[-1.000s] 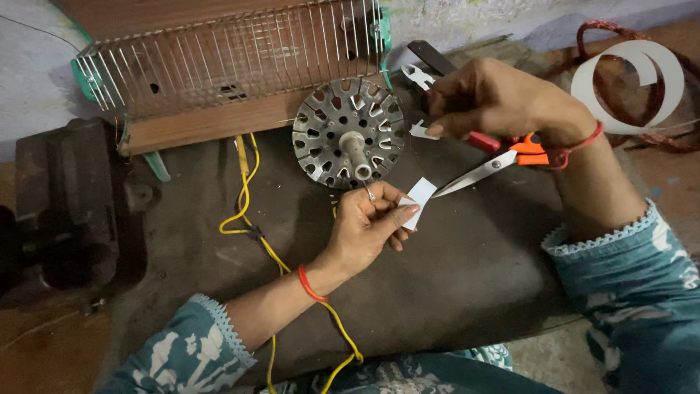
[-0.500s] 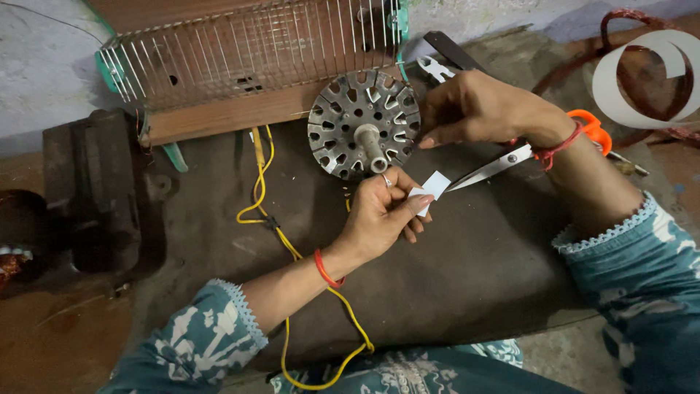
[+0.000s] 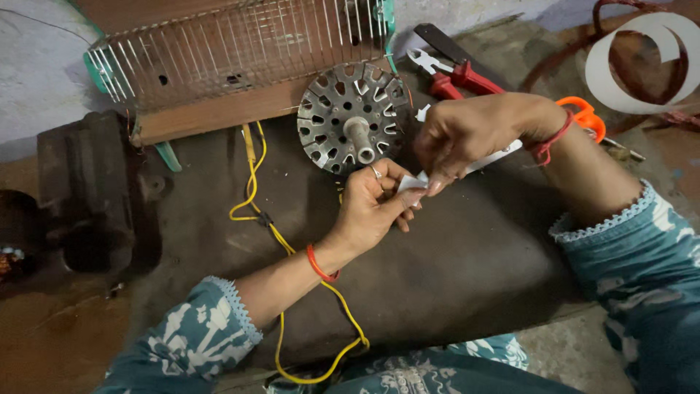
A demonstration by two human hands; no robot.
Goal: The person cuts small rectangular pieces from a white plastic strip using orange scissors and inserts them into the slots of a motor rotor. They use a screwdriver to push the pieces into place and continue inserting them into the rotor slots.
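Over a dark work mat (image 3: 467, 270), my left hand (image 3: 372, 208) pinches a small white paper piece (image 3: 410, 182) between thumb and fingers. My right hand (image 3: 467, 135) meets it from the right, and its fingertips grip the same piece. Orange-handled scissors (image 3: 583, 117) lie under my right wrist, with the blade showing below the palm. A round metal fan motor (image 3: 354, 117) with a centre shaft sits just behind both hands.
Red-handled pliers (image 3: 456, 73) lie behind the motor. A wire cage (image 3: 240, 51) rests on a wooden plank (image 3: 219, 113) at the back. A yellow wire (image 3: 255, 211) runs across the mat. A curled white paper strip (image 3: 642, 66) is far right, and a dark vise (image 3: 87, 190) is left.
My right hand has left the scissors, which now lie under its wrist, and moved down to the paper piece. My left hand has stayed near the motor holding the piece.
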